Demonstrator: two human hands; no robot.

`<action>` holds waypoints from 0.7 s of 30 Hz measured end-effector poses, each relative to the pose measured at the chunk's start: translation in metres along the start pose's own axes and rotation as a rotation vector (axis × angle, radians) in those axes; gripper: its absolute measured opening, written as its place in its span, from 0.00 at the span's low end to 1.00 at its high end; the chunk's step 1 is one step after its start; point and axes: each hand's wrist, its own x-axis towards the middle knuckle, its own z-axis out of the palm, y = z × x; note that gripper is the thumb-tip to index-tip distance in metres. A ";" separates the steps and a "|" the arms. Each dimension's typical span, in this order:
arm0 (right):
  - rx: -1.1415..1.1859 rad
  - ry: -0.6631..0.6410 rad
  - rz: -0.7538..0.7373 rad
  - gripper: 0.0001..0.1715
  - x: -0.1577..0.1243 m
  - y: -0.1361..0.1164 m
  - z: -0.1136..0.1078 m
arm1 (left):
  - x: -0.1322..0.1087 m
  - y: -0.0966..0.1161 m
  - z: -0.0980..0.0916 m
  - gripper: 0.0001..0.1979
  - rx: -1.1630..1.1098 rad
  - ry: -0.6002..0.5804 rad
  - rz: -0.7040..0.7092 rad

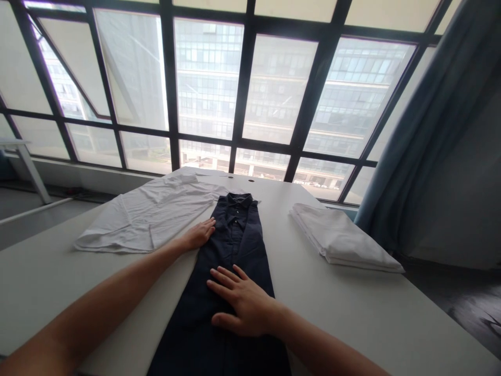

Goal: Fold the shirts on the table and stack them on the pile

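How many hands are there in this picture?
2. The left hand has its fingertips at the edge of the dark shirt; the right hand lies spread across its front, nearer the camera.

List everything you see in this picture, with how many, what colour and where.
Buttoned shirt: one, dark navy, laid lengthwise on the table, collar at the far end
Spread garment: one, white, left of the navy shirt
Folded cloth: one pile, white, right; layers uncounted
Table: one, white, under the clothes
Round spots: two, dark, far end of the table
White-legged table: one, far left
Window frame: one large grid, dark, across the back
Building: at least one, pale, outside
Curtain: one, blue-grey, right
Hands: two, bare; left at the shirt's left edge, right flat on its middle
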 end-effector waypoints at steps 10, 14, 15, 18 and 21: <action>0.027 -0.020 -0.004 0.43 -0.002 -0.003 -0.007 | -0.004 0.004 -0.012 0.12 -0.067 0.220 -0.079; 0.033 -0.023 -0.001 0.44 -0.001 -0.002 -0.006 | 0.002 0.008 -0.013 0.11 -0.062 0.171 -0.148; 0.031 -0.023 0.002 0.44 -0.001 -0.002 -0.006 | 0.004 0.008 -0.014 0.10 -0.048 0.164 -0.159; 0.019 -0.020 0.005 0.44 -0.001 -0.001 -0.005 | 0.006 0.011 -0.016 0.09 -0.011 0.140 -0.176; 0.013 -0.018 -0.001 0.44 -0.001 -0.001 -0.004 | 0.003 0.014 -0.017 0.09 0.003 0.129 -0.172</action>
